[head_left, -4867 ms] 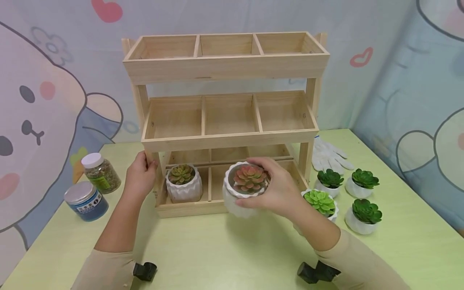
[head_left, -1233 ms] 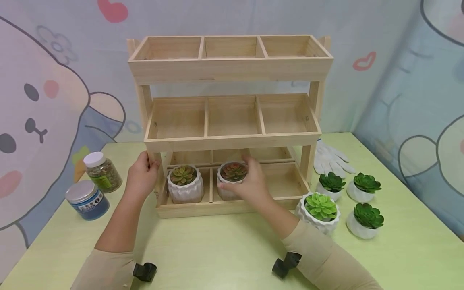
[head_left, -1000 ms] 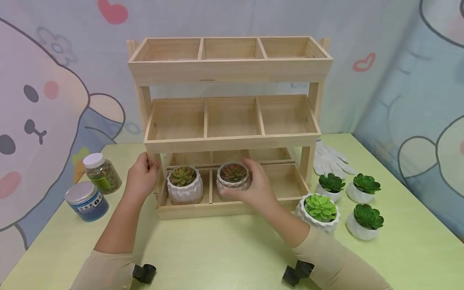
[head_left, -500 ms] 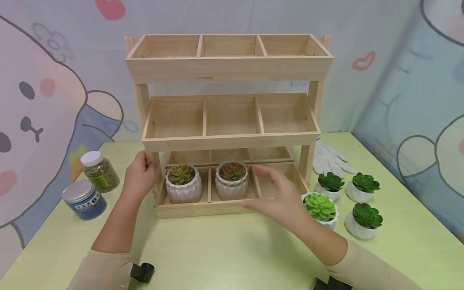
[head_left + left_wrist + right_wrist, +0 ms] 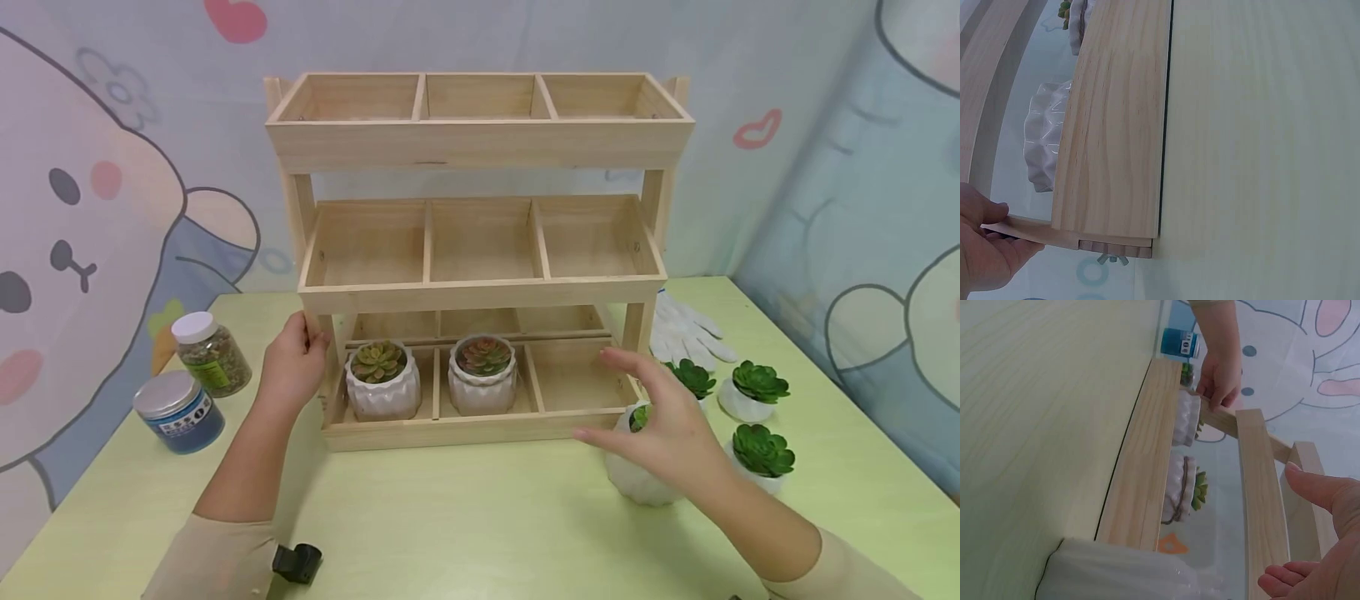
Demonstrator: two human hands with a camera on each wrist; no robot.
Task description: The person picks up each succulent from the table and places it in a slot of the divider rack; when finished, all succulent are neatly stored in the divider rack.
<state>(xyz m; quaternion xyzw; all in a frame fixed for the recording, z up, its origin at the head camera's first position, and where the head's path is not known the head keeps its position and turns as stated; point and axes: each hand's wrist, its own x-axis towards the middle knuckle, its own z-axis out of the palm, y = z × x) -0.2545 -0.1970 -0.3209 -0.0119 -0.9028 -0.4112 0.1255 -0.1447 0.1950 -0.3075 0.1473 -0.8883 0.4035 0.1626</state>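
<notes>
A three-tier wooden plant stand (image 5: 480, 298) faces me. My left hand (image 5: 295, 362) grips its left side upright (image 5: 1032, 231), low down. Two white ceramic pots sit in the bottom tier: a yellow-green succulent pot (image 5: 384, 397) in the left compartment and a reddish succulent pot (image 5: 483, 393) in the middle one. My right hand (image 5: 675, 429) is spread, thumb and fingers apart, at a white pot with a bright green succulent (image 5: 637, 479) on the table. The hand hides most of that plant; whether it touches the pot I cannot tell.
Three small white pots with dark green succulents stand at the right, such as the back-right one (image 5: 756, 387). White gloves (image 5: 688, 327) lie behind them. On the left are a jar of granules (image 5: 213, 358) and a blue jar (image 5: 180, 417).
My right hand set the reddish succulent pot in the bottom middle compartment, let go of it, and moved right to the bright green succulent's pot. The left hand kept its grip.
</notes>
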